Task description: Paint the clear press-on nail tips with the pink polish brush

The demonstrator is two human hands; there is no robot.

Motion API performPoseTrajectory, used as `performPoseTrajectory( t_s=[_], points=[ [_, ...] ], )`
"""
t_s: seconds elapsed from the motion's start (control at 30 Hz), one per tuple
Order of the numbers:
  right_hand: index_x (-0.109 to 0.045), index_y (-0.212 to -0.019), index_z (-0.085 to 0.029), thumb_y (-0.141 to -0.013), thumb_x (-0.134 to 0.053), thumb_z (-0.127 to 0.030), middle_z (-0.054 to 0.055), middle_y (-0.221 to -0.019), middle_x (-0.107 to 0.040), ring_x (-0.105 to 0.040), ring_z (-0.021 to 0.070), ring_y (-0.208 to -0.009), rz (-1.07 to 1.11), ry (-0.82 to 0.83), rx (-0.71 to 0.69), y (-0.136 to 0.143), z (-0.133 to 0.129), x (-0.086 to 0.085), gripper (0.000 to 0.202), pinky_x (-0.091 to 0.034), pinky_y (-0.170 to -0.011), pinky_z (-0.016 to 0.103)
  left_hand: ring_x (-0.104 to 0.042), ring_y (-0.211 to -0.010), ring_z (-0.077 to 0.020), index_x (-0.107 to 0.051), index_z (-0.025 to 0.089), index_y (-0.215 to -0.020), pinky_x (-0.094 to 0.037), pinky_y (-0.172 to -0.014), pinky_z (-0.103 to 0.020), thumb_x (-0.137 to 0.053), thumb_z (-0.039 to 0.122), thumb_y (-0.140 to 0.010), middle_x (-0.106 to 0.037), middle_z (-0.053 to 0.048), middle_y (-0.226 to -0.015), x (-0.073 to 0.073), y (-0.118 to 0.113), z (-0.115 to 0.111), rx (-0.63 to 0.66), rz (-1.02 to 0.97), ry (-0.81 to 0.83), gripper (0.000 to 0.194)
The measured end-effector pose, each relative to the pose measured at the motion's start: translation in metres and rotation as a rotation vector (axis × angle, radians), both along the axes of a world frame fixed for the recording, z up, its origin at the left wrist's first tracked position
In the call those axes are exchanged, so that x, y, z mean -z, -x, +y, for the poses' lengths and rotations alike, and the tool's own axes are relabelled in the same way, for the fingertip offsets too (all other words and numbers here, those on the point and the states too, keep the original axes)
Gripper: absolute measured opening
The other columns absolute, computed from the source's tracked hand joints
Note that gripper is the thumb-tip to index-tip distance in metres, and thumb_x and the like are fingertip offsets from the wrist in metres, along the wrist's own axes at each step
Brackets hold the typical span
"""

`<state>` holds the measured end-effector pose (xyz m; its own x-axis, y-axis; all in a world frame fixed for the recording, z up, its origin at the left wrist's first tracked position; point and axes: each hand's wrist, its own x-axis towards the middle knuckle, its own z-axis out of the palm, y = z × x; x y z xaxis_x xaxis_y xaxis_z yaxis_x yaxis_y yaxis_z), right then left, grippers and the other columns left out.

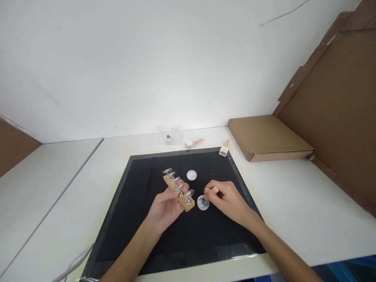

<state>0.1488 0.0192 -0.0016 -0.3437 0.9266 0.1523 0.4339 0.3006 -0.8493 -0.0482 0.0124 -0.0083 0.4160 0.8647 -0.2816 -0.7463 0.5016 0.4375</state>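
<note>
My left hand (pixel 166 209) is closed around a tan, cork-like strip (pixel 186 203), held tilted over the black mat. Several clear false nail tips (pixel 189 194) stand along it on small metal holders. My right hand (pixel 227 197) pinches a small applicator with a peach-coloured end (pixel 215 190). Its tip is hidden by my fingers, right over a small round pot (pixel 203 203) with silvery-grey contents. I cannot tell whether the tip touches them. A round white lid (pixel 191 175) lies on the mat behind the pot.
The black mat (pixel 158 250) covers the middle of the white table (pixel 317 203). At the back are a nail polish bottle (pixel 189 144), a second bottle (pixel 223 150) and a clear tray (pixel 178 138). A flat cardboard box (pixel 273 137) lies at the right, and a cable (pixel 75 263) runs front left.
</note>
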Motion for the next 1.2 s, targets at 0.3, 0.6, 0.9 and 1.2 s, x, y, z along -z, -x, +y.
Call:
performPoseTrajectory(
  t_s=[0.3, 0.6, 0.9, 1.2],
  points=[
    [-0.064, -0.083, -0.018, -0.089, -0.054, -0.045, -0.008, -0.046, -0.041, -0.036, 0.0082, -0.040, 0.696, 0.169, -0.032, -0.005, -0.001, 0.008, 0.030, -0.031, -0.042, 0.021, -0.053, -0.064, -0.0097, -0.061, 0.015, -0.077, -0.042, -0.055, -0.020, -0.076, 0.010, -0.062, -0.058, 0.000, -0.073, 0.004, 0.003, -0.005, 0.118, 0.194, -0.096, 0.022],
    [-0.067, -0.085, -0.019, -0.088, -0.056, -0.048, -0.005, -0.052, -0.046, -0.040, 0.0084, -0.043, 0.688, 0.197, -0.228, -0.005, -0.003, 0.008, 0.031, -0.035, -0.043, 0.022, -0.052, -0.062, -0.0091, -0.060, 0.015, -0.074, -0.039, -0.050, -0.020, -0.079, 0.013, -0.060, -0.056, 0.001, -0.074, 0.000, -0.005, -0.008, 0.198, 0.348, -0.124, 0.024],
    [-0.068, -0.085, -0.019, -0.089, -0.055, -0.043, -0.004, -0.054, -0.049, -0.042, 0.0081, -0.045, 0.596, 0.207, -0.220, -0.006, -0.002, 0.005, 0.028, -0.036, -0.042, 0.020, -0.051, -0.061, -0.0085, -0.060, 0.015, -0.074, -0.038, -0.050, -0.019, -0.078, 0.010, -0.061, -0.055, 0.001, -0.074, 0.003, -0.004, -0.008, 0.203, 0.315, -0.146, 0.024],
    [-0.068, -0.085, -0.019, -0.089, -0.055, -0.044, -0.001, -0.061, -0.054, -0.042, 0.0088, -0.047, 0.536, 0.200, -0.180, -0.008, -0.003, 0.002, 0.029, -0.036, -0.043, 0.021, -0.051, -0.063, -0.0099, -0.058, 0.016, -0.074, -0.038, -0.052, -0.021, -0.080, 0.013, -0.060, -0.054, 0.002, -0.073, 0.000, -0.004, -0.008, 0.202, 0.352, -0.138, 0.026]
  ],
)
